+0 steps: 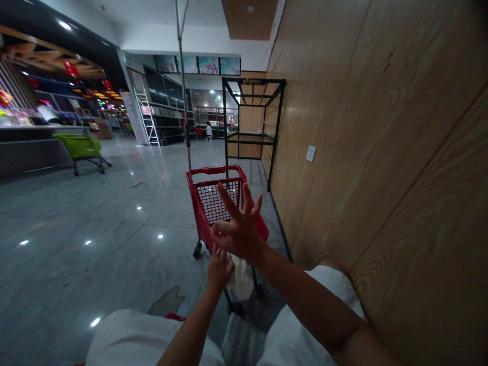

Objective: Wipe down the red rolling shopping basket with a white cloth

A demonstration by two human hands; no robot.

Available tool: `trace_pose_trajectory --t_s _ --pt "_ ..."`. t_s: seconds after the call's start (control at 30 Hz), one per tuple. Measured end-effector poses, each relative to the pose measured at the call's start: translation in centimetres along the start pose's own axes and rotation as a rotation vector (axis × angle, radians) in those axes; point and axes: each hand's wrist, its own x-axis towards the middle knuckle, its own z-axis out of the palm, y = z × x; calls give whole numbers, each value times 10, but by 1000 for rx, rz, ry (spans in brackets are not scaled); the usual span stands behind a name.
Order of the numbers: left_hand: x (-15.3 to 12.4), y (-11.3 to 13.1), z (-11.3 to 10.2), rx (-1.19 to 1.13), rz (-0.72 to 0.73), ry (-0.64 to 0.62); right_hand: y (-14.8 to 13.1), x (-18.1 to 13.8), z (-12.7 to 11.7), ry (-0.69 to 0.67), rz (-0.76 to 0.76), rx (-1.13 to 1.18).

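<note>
We are raising our right hand [238,231] with its fingers spread wide, holding nothing, in front of the small red plastic shopping cart with a mesh basket [206,201]. Our left hand [219,269] is pinching a crumpled white cloth [241,279] just below it. The cart is standing on the grey tiled floor [95,239], near the edge along the wooden wall panel [381,152]
</note>
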Motion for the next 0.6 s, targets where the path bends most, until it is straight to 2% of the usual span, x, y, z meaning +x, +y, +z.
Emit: trace_pose_trajectory --t_s 0.2,0.3,0.37,0.47,0.6 --pt "-1 -1 0 -14 9 -13 -3 4 -1 -4 -2 9" --pt "-2 -3 2 -17 23 -7 0 -4 5 -61 26 47" --pt "-3 -5 4 -16 33 9 4 -21 19 -132 82 104" --pt "-5 -5 6 -31 44 8 10 -60 53 -280 245 160" --pt "-4 0 2 -41 19 -21 13 -112 102 -526 404 92"
